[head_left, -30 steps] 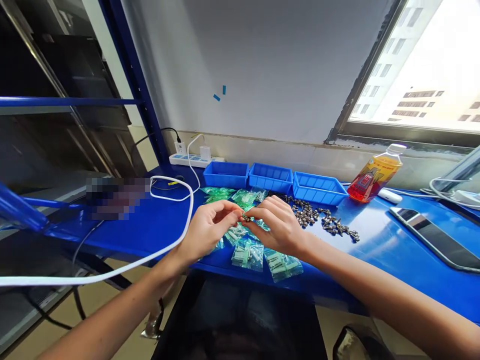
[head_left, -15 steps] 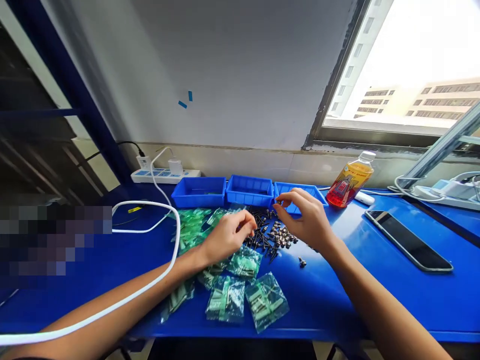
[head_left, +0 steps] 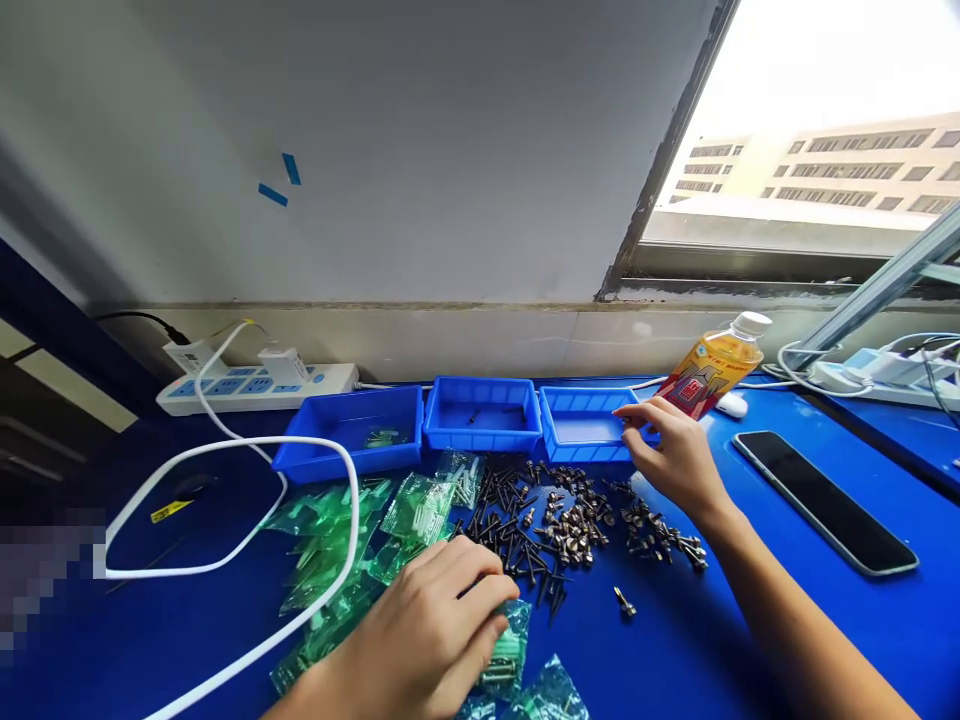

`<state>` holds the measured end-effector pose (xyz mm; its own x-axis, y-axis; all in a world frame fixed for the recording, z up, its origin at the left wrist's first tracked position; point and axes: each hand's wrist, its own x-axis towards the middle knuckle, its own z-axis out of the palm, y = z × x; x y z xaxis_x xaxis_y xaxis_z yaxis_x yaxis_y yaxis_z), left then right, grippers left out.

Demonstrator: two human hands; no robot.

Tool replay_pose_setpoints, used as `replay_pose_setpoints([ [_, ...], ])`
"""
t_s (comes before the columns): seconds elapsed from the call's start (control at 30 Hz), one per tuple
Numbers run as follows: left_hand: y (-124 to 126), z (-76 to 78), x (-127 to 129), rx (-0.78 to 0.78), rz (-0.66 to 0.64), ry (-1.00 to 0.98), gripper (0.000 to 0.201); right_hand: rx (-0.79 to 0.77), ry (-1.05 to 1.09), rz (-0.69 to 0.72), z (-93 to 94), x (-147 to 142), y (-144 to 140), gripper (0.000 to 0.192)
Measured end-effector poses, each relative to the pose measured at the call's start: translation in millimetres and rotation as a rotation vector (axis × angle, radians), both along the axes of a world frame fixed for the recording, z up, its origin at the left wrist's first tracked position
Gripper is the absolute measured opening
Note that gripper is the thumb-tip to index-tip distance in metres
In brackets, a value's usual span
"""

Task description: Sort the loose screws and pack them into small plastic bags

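You have: right hand (head_left: 673, 452), narrowed to a pinch at the right tray (head_left: 585, 453) by the worktop's (head_left: 675, 660) back edge, a delicate step likely needing steadiness next; left hand (head_left: 435, 620), loosely curled by green bags (head_left: 322, 570); metal fasteners (head_left: 576, 532), between; either hand's contents unclear.

Over the blue surface (head_left: 675, 655), the left hand (head_left: 431, 625) curls its fingers above green packets (head_left: 420, 510), while the right hand (head_left: 671, 450) brings thumb and forefinger together at the rightmost of three blue bins (head_left: 484, 438), any item between them too small to tell. Loose screws (head_left: 574, 545) lie heaped before the bins, one single screw (head_left: 624, 603) apart toward the near side. A bottle (head_left: 712, 370) and a phone (head_left: 821, 500) sit to the right, a power strip (head_left: 334, 380) and a looped white cable (head_left: 354, 500) to the left.
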<state>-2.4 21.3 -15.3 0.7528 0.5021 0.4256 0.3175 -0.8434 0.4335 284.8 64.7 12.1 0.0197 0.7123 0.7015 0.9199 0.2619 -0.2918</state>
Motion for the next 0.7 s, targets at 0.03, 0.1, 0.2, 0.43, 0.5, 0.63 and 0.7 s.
replay_pose_setpoints([
  [0.03, -0.5, 0.4, -0.5, 0.000, -0.003, 0.027, 0.015, -0.016, -0.003, -0.011, -2.3, 0.1, 1.1, 0.018],
  [0.1, -1.5, 1.1, -1.3, 0.004, -0.011, 0.076, 0.014, -0.030, -0.006, -0.032, -6.4, 0.7, 3.5, 0.019],
  [0.2, -1.8, 2.0, -1.3, 0.009, -0.015, 0.130, 0.015, 0.003, 0.014, -0.055, -9.9, 2.0, 6.6, 0.022],
  [0.43, 3.9, -0.2, -1.2, 0.005, -0.033, 0.120, 0.017, 0.190, 0.067, -0.071, 0.3, -12.7, -3.1, 0.014],
  [0.5, 6.1, -1.3, -1.4, -0.018, -0.018, 0.087, 0.018, 0.183, 0.027, 0.038, 1.1, -26.0, -10.2, 0.012],
  [0.63, 9.8, -1.3, 0.3, -0.062, 0.018, 0.023, 0.021, 0.002, -0.124, 0.320, -7.8, -58.8, -23.6, 0.016],
  [0.7, 10.8, -1.2, 2.1, -0.070, 0.048, -0.007, 0.021, -0.213, -0.253, 0.358, -13.6, -72.0, -27.9, 0.013],
])
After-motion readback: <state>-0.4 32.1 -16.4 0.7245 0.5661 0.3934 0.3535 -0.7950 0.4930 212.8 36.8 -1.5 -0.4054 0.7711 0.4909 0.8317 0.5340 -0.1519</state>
